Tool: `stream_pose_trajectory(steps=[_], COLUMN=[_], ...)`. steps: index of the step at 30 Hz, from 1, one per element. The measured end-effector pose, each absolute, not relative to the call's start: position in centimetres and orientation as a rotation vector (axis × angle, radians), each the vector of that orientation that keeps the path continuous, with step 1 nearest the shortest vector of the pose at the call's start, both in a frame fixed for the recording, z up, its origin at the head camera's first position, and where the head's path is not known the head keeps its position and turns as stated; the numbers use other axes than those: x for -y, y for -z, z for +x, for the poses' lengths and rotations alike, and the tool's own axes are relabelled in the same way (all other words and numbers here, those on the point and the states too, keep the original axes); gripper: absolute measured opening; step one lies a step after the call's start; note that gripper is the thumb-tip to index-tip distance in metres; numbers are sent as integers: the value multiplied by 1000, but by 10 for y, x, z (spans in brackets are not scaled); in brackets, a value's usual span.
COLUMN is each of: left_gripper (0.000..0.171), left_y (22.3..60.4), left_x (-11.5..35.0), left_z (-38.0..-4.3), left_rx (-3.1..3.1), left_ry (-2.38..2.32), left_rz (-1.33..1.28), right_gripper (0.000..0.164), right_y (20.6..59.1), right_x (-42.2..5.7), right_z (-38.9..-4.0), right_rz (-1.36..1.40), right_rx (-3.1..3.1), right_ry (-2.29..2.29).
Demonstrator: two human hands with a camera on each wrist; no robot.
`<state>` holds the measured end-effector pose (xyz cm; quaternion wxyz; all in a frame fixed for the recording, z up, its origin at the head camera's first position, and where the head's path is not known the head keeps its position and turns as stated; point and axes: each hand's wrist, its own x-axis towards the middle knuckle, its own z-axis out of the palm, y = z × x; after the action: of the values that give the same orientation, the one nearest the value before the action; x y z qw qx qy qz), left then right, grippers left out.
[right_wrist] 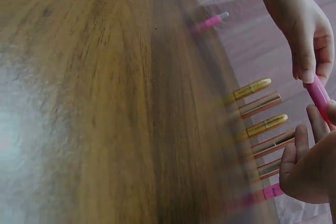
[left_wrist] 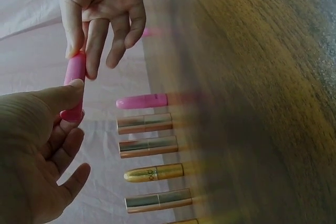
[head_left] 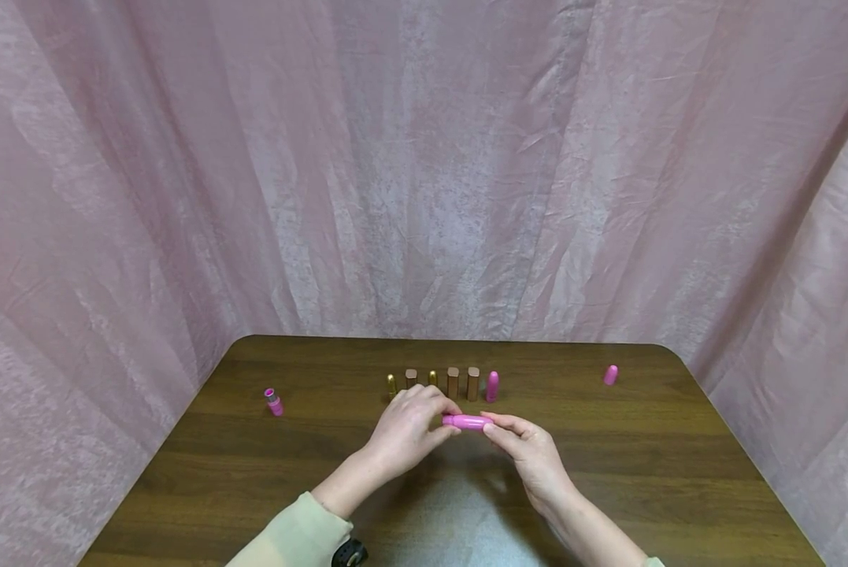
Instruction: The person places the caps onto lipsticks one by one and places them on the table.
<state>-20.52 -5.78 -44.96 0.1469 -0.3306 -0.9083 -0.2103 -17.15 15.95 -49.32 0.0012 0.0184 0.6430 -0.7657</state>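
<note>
A capped pink lipstick point(head_left: 470, 422) lies level between my two hands above the table. My left hand point(head_left: 409, 425) pinches its left end between thumb and fingers. From the right, my right hand point(head_left: 535, 455) pinches the other end with thumb and forefinger. In the left wrist view the same pink tube point(left_wrist: 76, 72) spans both thumbs, and the right hand's other fingers hang loose. Just behind the hands stands a row of upright lipsticks: a pink one point(head_left: 492, 387), rose-gold ones point(head_left: 473, 383) and gold ones point(left_wrist: 154, 173). My left hand partly covers the row's left part in the head view.
On the table's left stands an uncapped pink lipstick base point(head_left: 274, 402) with a silver collar. A pink cap point(head_left: 611, 375) stands near the far right corner. The brown wooden table point(head_left: 643, 472) meets a pink curtain point(head_left: 438, 173) behind and at both sides.
</note>
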Motion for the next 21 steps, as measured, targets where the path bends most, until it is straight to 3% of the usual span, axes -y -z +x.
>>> stream_pose_trajectory(steps=[12,16,21], left_gripper=[18,20,17], left_y=[459,464,468], left_x=[60,64,75], left_z=[-204,-202,-201], left_rx=[2654,2668,2727], left_ry=[483,483,567], left_rz=[-936,-939,-874], right_gripper=[34,31,38], right_y=[487,485,480], right_x=[-155,-152,-152], right_z=[-170,-169,-168], right_rz=[24,-49,-217], right_rx=[-2156,-2157,-2146], right_ry=[2279,2243,2173])
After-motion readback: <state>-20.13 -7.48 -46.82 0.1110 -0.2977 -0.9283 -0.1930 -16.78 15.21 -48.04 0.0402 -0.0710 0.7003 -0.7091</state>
